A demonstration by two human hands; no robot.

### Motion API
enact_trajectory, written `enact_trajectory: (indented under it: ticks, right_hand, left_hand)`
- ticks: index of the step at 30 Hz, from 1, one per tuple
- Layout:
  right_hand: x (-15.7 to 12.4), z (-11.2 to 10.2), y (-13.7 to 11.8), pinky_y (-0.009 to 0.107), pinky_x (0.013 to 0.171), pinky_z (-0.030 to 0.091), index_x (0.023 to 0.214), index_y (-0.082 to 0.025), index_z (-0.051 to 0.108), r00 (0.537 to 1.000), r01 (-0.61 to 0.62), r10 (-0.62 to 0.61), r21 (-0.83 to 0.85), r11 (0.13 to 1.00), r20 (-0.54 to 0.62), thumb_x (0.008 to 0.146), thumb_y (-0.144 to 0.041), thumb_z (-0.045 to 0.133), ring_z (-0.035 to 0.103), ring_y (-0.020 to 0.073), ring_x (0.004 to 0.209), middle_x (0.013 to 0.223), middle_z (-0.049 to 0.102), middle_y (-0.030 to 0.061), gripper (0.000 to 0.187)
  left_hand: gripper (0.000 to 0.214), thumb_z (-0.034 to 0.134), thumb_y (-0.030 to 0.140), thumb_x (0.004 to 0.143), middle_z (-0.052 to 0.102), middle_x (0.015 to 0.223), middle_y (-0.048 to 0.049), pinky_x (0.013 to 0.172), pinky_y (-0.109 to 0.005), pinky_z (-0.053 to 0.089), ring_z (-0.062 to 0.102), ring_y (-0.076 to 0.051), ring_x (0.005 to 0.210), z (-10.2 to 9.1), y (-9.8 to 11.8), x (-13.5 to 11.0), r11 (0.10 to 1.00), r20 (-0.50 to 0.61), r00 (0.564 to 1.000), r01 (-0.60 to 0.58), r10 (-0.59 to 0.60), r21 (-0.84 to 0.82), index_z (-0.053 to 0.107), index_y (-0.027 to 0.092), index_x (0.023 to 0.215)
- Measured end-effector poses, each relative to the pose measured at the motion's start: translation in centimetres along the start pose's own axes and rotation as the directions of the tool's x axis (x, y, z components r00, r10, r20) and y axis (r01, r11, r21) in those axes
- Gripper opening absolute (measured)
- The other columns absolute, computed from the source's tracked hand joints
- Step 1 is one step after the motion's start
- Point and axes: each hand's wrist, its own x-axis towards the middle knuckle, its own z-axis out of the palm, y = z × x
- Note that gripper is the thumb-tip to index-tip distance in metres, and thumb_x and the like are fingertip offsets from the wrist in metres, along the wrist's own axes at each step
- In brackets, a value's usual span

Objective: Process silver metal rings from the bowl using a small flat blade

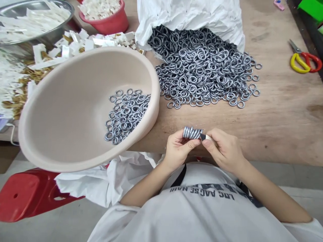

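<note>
The left hand (178, 150) has its fingers closed narrowly on a short row of metal rings (192, 133), lying sideways between both hands, while the nearer right hand (224, 149) pinches a white-ended stick (208, 137) at its end

Grey metal rings (192, 132), packed side by side on a dark, cream-ended rod (202, 136), pinched between left fingers (188, 145) and right fingers (209, 143).
</note>
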Motion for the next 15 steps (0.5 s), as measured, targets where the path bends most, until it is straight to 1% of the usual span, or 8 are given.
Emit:
enact_trajectory:
  ticks: [2, 4, 7, 9, 11, 13, 14, 15]
  right_hand:
    - [-0.2, 0.2, -0.4, 0.029, 0.061, 0.032, 0.082, -0.021, 0.057, 1.0, 0.026, -0.025, -0.068, 0.997, 0.013, 0.102, -0.045, 0.047, 0.052, 0.0144, 0.067, 0.074, 0.058, 0.001, 0.034]
    - [-0.1, 0.3, -0.9, 0.029, 0.06, 0.03, 0.079, -0.021, 0.056, 0.999, 0.045, -0.044, -0.101, 0.994, 0.016, 0.103, -0.045, 0.046, 0.052, 0.014, 0.066, 0.073, 0.058, 0.0011, 0.035]
    - [0.0, 0.5, -1.2, 0.029, 0.06, 0.029, 0.076, -0.021, 0.054, 0.998, 0.06, -0.057, -0.124, 0.991, 0.031, 0.103, -0.044, 0.045, 0.05, 0.0136, 0.064, 0.072, 0.058, 0.0012, 0.037]
    - [0.2, 0.6, -0.8, 0.029, 0.06, 0.028, 0.075, -0.021, 0.054, 0.997, 0.052, -0.046, -0.118, 0.992, 0.057, 0.103, -0.044, 0.046, 0.049, 0.0134, 0.063, 0.072, 0.059, 0.0009, 0.037]
    - [0.6, 0.7, 0.1, 0.029, 0.06, 0.029, 0.075, -0.021, 0.055, 0.998, -0.014, 0.021, -0.097, 0.995, 0.066, 0.103, -0.045, 0.046, 0.049, 0.0136, 0.062, 0.069, 0.057, -0.0001, 0.037]
    - [1.2, 0.8, 1.1, 0.028, 0.06, 0.03, 0.074, -0.021, 0.055, 0.991, -0.124, 0.126, -0.042, 0.991, 0.042, 0.103, -0.047, 0.045, 0.049, 0.0141, 0.061, 0.064, 0.053, -0.0015, 0.04]
    - [1.6, 0.8, 1.5, 0.028, 0.059, 0.031, 0.073, -0.021, 0.055, 0.986, -0.166, 0.165, 0.013, 0.986, 0.028, 0.103, -0.048, 0.045, 0.049, 0.0143, 0.06, 0.062, 0.051, -0.002, 0.041]
    - [2.0, 0.8, 1.6, 0.028, 0.061, 0.033, 0.075, -0.021, 0.057, 0.983, -0.182, 0.181, 0.086, 0.98, 0.024, 0.103, -0.05, 0.045, 0.05, 0.0146, 0.061, 0.064, 0.052, -0.0019, 0.041]
  left_hand:
    - [0.023, 0.086, 0.031, 0.075, 0.077, 0.086, -0.0051, 0.075, -0.027, 0.057, 0.068, -0.017, 0.077, -0.1, 0.0, 0.0, 1.0, -0.002, 1.0, 0.001, -0.001, -0.01, 0.078, 0.017, 0.09]
    - [0.023, 0.086, 0.031, 0.075, 0.077, 0.086, -0.005, 0.076, -0.027, 0.057, 0.068, -0.016, 0.077, -0.3, -0.1, 0.0, 1.0, -0.001, 1.0, -0.007, 0.007, -0.013, 0.078, 0.017, 0.091]
    - [0.022, 0.086, 0.032, 0.075, 0.077, 0.085, -0.0057, 0.075, -0.028, 0.057, 0.068, -0.017, 0.076, -0.5, 0.0, -0.1, 1.0, -0.005, 1.0, -0.019, 0.019, 0.019, 0.078, 0.017, 0.09]
    - [0.022, 0.085, 0.033, 0.076, 0.076, 0.084, -0.0059, 0.074, -0.028, 0.056, 0.068, -0.018, 0.075, -0.7, 0.2, -0.3, 0.998, -0.004, 0.999, -0.039, 0.04, 0.057, 0.078, 0.017, 0.09]
    - [0.02, 0.085, 0.032, 0.076, 0.074, 0.081, -0.0059, 0.071, -0.028, 0.055, 0.066, -0.017, 0.073, -0.9, 0.6, -0.6, 0.991, 0.036, 0.996, -0.091, 0.087, 0.103, 0.078, 0.017, 0.087]
    - [0.018, 0.086, 0.031, 0.075, 0.073, 0.079, -0.0067, 0.069, -0.029, 0.053, 0.065, -0.018, 0.071, -1.2, 1.2, -1.0, 0.978, 0.117, 0.983, -0.157, 0.142, 0.139, 0.077, 0.017, 0.083]
    - [0.018, 0.086, 0.03, 0.075, 0.072, 0.078, -0.0072, 0.068, -0.03, 0.053, 0.065, -0.018, 0.071, -1.2, 1.5, -1.2, 0.97, 0.152, 0.974, -0.19, 0.167, 0.152, 0.077, 0.017, 0.082]
    - [0.016, 0.086, 0.028, 0.075, 0.072, 0.079, -0.0076, 0.068, -0.03, 0.053, 0.065, -0.019, 0.071, -1.3, 1.9, -1.3, 0.962, 0.175, 0.966, -0.218, 0.189, 0.166, 0.077, 0.017, 0.081]
